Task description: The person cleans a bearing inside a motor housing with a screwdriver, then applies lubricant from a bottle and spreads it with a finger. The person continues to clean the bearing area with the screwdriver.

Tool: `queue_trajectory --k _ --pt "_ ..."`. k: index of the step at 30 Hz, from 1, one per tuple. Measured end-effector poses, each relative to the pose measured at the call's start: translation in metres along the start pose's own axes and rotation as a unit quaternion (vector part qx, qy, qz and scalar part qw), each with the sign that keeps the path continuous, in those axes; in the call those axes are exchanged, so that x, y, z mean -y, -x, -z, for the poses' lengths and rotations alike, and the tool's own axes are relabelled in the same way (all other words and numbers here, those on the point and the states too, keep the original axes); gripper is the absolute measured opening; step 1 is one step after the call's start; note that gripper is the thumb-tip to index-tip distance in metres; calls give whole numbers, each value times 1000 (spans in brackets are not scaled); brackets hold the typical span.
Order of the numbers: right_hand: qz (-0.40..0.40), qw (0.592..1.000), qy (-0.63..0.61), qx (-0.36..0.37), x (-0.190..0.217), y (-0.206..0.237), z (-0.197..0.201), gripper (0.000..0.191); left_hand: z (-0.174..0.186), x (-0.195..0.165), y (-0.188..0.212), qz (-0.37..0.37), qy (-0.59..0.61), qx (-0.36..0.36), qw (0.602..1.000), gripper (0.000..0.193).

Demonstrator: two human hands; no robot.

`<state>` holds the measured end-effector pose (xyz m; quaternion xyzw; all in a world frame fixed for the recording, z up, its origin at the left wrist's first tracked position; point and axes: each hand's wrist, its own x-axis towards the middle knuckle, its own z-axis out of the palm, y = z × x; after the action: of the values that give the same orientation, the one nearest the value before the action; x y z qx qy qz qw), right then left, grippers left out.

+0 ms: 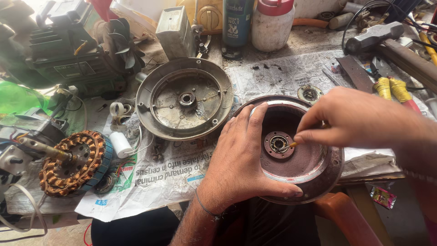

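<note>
I am bracing my left hand (241, 159), fingers spread flat, on the rim of the rusty round cover (314, 175) lying on the newspaper (159, 177). My right hand (359, 120) is pinching a thin stick (291, 145), poking the cover's central bearing (278, 144).

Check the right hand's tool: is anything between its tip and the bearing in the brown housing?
Nothing visible. The right hand has the thin tool's tip at the bearing in the brown housing; the left hand rests on the rim, beside it.
</note>
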<state>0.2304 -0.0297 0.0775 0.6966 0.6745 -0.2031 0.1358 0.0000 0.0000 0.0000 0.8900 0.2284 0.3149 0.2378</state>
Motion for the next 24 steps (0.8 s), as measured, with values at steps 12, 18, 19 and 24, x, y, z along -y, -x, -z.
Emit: queue_trajectory --k 12,18,19,24 --pt "29 948 -317 13 -76 -25 -34 30 0 -1 0 -3 3 -6 1000 145" --pt "163 925 -329 -98 -97 -18 -43 28 0 0 0 -5 -7 -8 1000 146" --pt "171 918 -331 -137 -99 -18 -43 28 -1 0 0 -7 -6 -10 1000 145" --pt "30 914 -272 -301 -100 -27 -33 35 -1 1 0 -7 -10 -8 1000 146"
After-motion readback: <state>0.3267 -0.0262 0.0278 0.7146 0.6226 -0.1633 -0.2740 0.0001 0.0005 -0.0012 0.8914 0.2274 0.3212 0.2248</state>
